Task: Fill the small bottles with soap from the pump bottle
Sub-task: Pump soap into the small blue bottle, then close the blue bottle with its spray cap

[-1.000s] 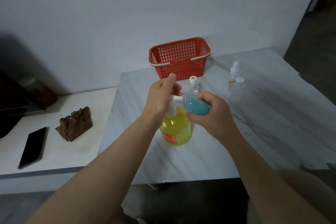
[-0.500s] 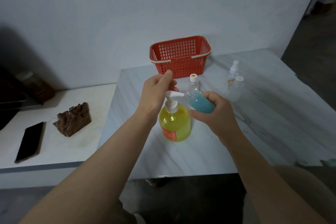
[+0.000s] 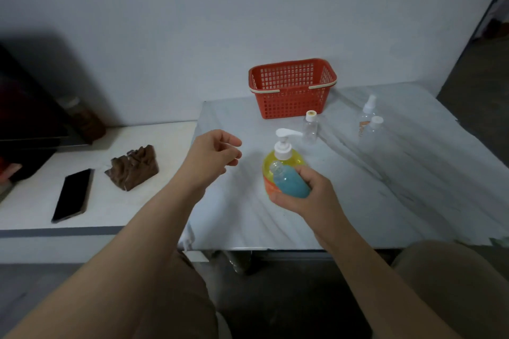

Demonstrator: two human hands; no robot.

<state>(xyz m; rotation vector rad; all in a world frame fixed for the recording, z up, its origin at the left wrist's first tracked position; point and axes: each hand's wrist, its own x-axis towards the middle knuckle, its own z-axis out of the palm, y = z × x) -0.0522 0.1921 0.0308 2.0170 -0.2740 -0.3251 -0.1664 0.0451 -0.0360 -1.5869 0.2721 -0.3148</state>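
Blue small bottle (image 3: 289, 179) clasped in right hand (image 3: 312, 199), before pump bottle (image 3: 283, 147), left hand (image 3: 211, 152) loosely curled

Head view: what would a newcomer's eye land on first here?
Probably the red basket at the back of the table. Next, mid-table, the yellow pump bottle, with the right hand holding a small blue bottle tilted in front of it. The left hand hovers empty to its left.

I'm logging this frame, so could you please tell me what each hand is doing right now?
Left hand: open, fingers loosely curled, holding nothing.
Right hand: gripping the blue bottle.
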